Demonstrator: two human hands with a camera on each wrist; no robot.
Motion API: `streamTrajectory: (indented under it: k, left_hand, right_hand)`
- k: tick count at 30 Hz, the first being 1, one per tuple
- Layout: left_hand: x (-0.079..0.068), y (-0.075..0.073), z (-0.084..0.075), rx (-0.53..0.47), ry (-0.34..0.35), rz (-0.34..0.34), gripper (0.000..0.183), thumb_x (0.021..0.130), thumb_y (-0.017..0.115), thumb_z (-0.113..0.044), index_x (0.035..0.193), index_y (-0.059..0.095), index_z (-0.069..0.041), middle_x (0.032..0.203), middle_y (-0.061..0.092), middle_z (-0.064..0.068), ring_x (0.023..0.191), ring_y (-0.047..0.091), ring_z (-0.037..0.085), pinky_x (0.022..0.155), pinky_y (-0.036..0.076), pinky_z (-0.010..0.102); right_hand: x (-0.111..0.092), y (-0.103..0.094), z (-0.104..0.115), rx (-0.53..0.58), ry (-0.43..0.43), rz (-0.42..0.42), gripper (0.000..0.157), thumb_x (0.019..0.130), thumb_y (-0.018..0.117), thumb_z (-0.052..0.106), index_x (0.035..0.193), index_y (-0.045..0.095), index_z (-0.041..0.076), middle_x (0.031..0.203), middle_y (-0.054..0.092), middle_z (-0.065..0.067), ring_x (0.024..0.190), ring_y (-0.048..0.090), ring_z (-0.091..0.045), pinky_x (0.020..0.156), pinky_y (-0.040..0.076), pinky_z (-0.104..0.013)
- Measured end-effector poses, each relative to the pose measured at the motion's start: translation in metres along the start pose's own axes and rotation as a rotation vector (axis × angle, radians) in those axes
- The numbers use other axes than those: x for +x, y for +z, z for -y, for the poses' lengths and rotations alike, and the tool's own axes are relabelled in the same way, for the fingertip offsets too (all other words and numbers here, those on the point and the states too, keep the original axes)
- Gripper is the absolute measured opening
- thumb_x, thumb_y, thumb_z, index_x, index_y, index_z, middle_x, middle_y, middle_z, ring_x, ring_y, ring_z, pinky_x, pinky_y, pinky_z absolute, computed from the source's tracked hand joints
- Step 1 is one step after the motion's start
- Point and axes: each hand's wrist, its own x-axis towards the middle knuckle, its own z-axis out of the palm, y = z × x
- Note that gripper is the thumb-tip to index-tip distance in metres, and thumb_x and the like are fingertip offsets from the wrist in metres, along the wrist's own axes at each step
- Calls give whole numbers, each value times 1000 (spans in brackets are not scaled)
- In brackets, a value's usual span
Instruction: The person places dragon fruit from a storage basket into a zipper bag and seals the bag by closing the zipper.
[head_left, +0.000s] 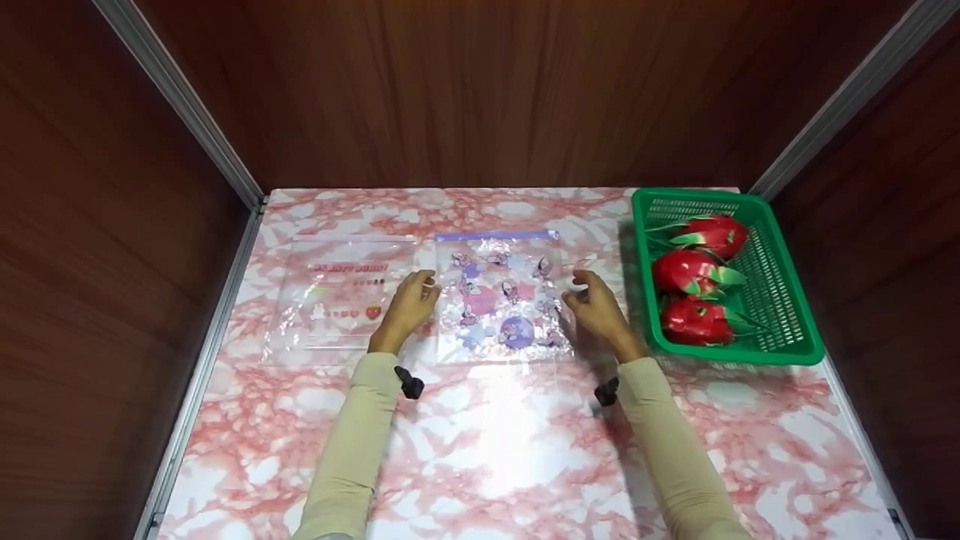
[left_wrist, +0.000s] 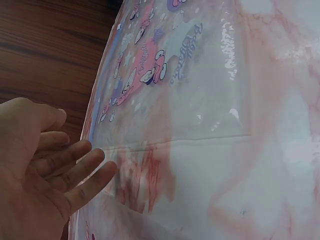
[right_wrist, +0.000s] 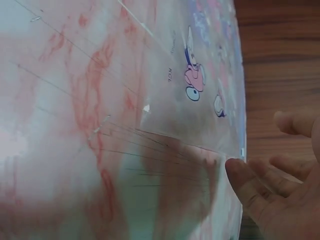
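A clear zip bag printed with purple and pink cartoon figures lies flat on the marbled table, its purple zip strip along the far edge. My left hand hovers by the bag's left side, fingers relaxed and holding nothing; the left wrist view shows those fingers spread near the bag's edge. On the other side, my right hand is just beyond the bag's right edge, also loosely curved with nothing in it. A second clear zip bag, with red lettering and a strawberry print, lies flat left of the first.
At the right stands a green plastic basket with three red dragon fruits in its left half. Dark wood-grain panels with metal edge strips close off the back and both sides of the table.
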Motion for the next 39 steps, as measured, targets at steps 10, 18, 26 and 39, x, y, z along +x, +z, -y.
streamTrajectory:
  k: [10,18,26,39]
  left_hand:
    - [-4,6,0,59,-72,50,45,107,59,-13,146,54,9,124,63,28,114,64,41,109,53,54]
    - [-4,10,4,41,-73,46,44,105,59,-10,143,55,11,123,67,30,116,67,43,109,55,54]
    - [-5,13,2,-13,-88,53,42,106,59,-9,143,55,11,124,63,29,117,67,42,107,57,51]
    - [-6,18,3,-12,-51,13,41,103,62,-2,140,54,14,114,63,28,105,67,38,100,58,51]
  right_hand:
    - [-5,5,0,39,93,33,57,104,64,14,151,43,-10,146,57,-33,130,63,-48,107,56,-55]
    - [-4,8,-2,39,104,20,55,103,64,13,149,45,-10,139,61,-32,125,66,-45,82,61,-32]
    - [-4,12,0,25,100,-20,50,102,62,8,146,47,-11,131,66,-32,123,67,-48,107,56,-54]
    - [-2,14,-3,40,79,-98,42,99,60,-6,140,55,-11,112,66,-25,97,69,-33,67,47,-14]
